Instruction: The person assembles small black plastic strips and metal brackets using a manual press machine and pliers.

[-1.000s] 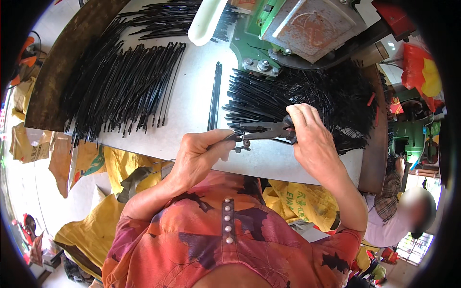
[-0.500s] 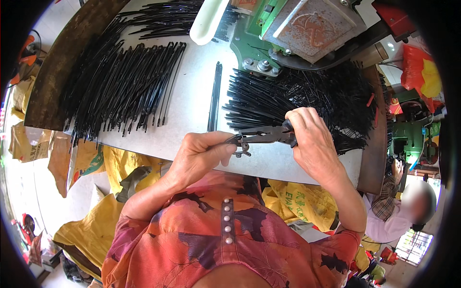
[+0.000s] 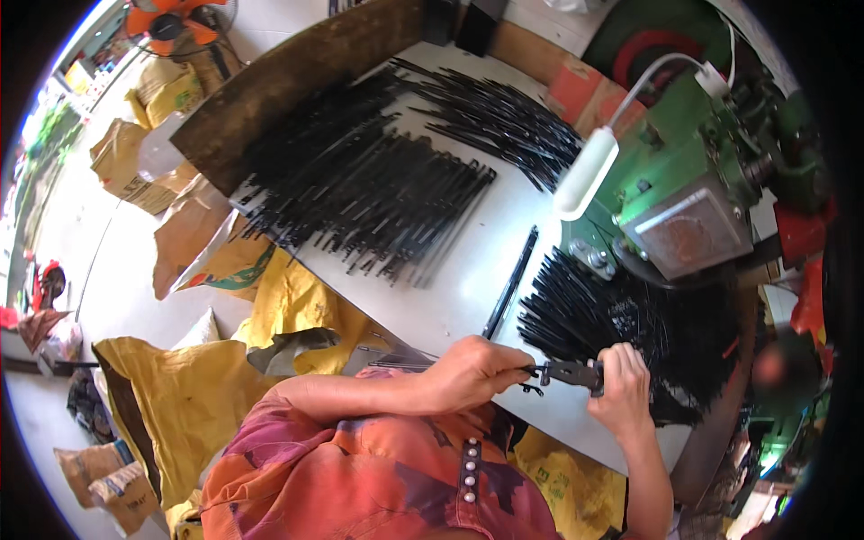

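Observation:
My left hand (image 3: pixel 472 373) is closed around thin black metal ribs, like umbrella ribs, whose hinged ends (image 3: pixel 533 389) stick out past my fingertips. On the other side of that hand their thin shafts (image 3: pixel 396 363) run out over the table's front edge. Dark metal pliers (image 3: pixel 571 373) are in my right hand (image 3: pixel 624 391), fingers wrapped round the handles. The jaws point left and meet the rib ends; whether they grip them I cannot tell. Just beyond my left hand, a few black ribs (image 3: pixel 513 281) lie together on the white tabletop (image 3: pixel 441 310).
Black ribs form a broad pile (image 3: pixel 360 202) at left, another bundle (image 3: pixel 513 117) at the back and a tangled heap (image 3: pixel 585 310) at right. A green machine (image 3: pixel 666 175) and white lamp (image 3: pixel 587 175) stand behind. A brown rim (image 3: pixel 297 85) borders the table; yellow sacks (image 3: pixel 184 405) lie left.
The view has swung left and tilted, so the table and machine appear turned and further right. The pliers and ribs remain in my hands, jaws still at the rib ends.

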`<state>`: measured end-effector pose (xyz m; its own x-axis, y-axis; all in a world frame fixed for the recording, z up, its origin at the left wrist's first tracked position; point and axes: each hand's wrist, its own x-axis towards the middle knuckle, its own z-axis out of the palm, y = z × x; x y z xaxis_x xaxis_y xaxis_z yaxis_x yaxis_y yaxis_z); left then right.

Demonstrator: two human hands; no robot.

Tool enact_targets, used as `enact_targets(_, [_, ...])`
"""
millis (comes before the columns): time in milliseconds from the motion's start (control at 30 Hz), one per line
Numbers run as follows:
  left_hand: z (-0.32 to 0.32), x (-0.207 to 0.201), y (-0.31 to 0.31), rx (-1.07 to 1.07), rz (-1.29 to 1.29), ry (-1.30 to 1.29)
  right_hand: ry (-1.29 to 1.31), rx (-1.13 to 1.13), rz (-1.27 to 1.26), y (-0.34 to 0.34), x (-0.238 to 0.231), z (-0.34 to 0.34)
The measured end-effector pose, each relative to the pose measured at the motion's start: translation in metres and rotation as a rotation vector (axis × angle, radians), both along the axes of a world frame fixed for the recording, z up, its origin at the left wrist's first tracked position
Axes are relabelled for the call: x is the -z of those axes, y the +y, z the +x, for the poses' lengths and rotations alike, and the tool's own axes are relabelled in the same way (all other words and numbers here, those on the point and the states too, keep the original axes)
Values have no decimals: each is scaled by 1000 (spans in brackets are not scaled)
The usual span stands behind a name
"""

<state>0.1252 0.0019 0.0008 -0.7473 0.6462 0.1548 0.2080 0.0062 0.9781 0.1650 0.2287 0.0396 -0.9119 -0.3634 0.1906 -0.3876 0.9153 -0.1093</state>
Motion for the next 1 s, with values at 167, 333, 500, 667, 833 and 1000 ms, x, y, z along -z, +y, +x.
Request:
enact_targets(167, [-7,-9,-5,4,-64,43,33,-10,67,-11,-21,-11])
enact_targets(333, [-7,-5,-1,-118,-107,239,-159,169,16,-19,-27,1])
enact_targets(500, [-12,-7,-5,66,-81,-65,-165,116,7,-18,-24,4])
enact_targets(667, [-17,-4,3,-65,-93,125,-15,205,116,-16,-28,13])
enact_targets(833, [-34,-20,-13,-136,-131,-66,-134,160,-36,6,-24,16])
enact_targets(1000, [-70,-55,-10,-170,-355,-338,-554,420,14,46,-36,71])
